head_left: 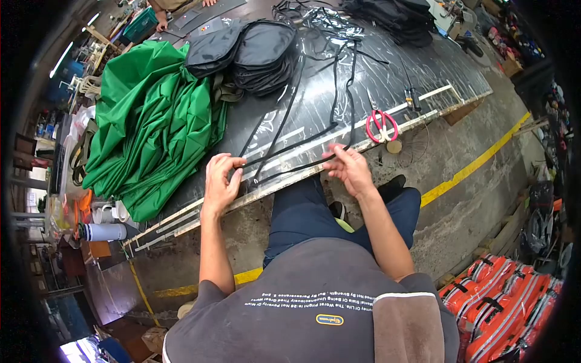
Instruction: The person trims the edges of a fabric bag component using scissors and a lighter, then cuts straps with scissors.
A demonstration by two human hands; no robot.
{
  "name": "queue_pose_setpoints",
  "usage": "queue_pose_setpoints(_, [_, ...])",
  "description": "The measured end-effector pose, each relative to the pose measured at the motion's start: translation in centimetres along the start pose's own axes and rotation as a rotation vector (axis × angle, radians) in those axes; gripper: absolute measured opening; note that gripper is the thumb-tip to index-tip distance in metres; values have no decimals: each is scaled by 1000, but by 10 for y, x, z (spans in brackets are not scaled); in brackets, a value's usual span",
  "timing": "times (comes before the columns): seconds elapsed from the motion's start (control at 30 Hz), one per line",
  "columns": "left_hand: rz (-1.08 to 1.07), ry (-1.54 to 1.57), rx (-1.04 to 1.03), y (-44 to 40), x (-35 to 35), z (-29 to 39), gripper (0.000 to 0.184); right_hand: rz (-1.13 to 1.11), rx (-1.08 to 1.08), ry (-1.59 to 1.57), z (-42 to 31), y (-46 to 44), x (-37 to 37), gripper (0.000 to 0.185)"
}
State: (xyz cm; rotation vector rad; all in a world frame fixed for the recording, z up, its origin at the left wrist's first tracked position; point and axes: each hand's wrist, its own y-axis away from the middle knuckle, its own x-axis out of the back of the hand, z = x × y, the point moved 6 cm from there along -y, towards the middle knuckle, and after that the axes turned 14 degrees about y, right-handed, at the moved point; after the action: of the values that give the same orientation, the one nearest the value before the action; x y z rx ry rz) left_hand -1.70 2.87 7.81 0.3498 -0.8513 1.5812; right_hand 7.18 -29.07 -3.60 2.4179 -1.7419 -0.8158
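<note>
A long, thin black strap (299, 145) runs along the front edge of the dark table. My left hand (221, 181) pinches it near its left end, thumb and forefinger close together. My right hand (351, 172) is at the same edge, palm partly turned up, with the strap passing between its curled fingers. More of the strapping (334, 91) trails back over the tabletop toward a tangled black heap. Just right of my right hand lie scissors (382, 125) with pink-red handles.
Green fabric (154, 115) is bunched at the left of the table (321, 72). Black fabric pouches (264, 54) are stacked behind it. A small dark tool (413, 98) lies right. Another person's hand (161, 24) shows at the far edge. Orange packs (499, 302) sit lower right.
</note>
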Motion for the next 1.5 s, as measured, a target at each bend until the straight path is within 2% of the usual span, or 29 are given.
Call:
queue_pose_setpoints(0.1, [-9,295,49,-5,3,3,17,50,93,14,-22,-2,9,32])
queue_pose_setpoints(0.3, [6,646,45,-19,8,6,12,70,266,-73,-62,-1,11,29])
queue_pose_setpoints(0.37, [9,759,54,-19,6,8,14,107,276,-96,-69,-2,12,28])
queue_pose_setpoints(0.43, [85,875,30,-23,8,29,26,117,280,-141,-77,-5,15,28])
queue_pose_setpoints(0.5, [83,1104,172,-26,8,39,32,127,276,-171,-84,-10,20,28])
queue_pose_setpoints(0.6, [50,973,-69,-39,11,52,38,128,274,-196,-95,-17,25,29])
queue_pose_setpoints(0.7, [37,996,12,-42,6,53,41,139,296,-182,-103,-17,25,29])
queue_pose_setpoints(0.83, [-35,901,131,-44,1,51,31,113,328,-178,-111,-9,21,31])
queue_pose_setpoints(0.87, [-33,866,159,-45,-1,52,25,99,344,-173,-112,-6,17,30])
queue_pose_setpoints(0.97, [-127,679,177,-51,-8,58,25,93,372,-144,-113,2,7,26])
queue_pose_setpoints(1.1, [-140,576,-4,-68,-23,88,33,57,392,-43,-115,12,-11,27])
queue_pose_setpoints(1.13, [-200,611,77,-72,-32,86,43,58,390,-15,-115,14,-16,26])
queue_pose_setpoints(1.17, [-199,591,34,-77,-37,93,51,59,388,13,-115,16,-21,26])
queue_pose_setpoints(1.23, [-217,683,-5,-85,-55,100,51,45,379,37,-114,20,-30,25])
queue_pose_setpoints(1.3, [-265,1009,150,-86,-84,94,39,23,396,53,-114,21,-33,25])
queue_pose_setpoints(1.37, [-398,1051,258,-82,-94,93,30,-1,335,-19,-110,20,-31,24])
queue_pose_setpoints(1.4, [-393,1056,259,-77,-92,100,24,-14,290,-89,-108,19,-30,24])
queue_pose_setpoints(1.5, [-529,986,267,-56,-72,111,23,-116,147,-250,-95,3,-25,25])
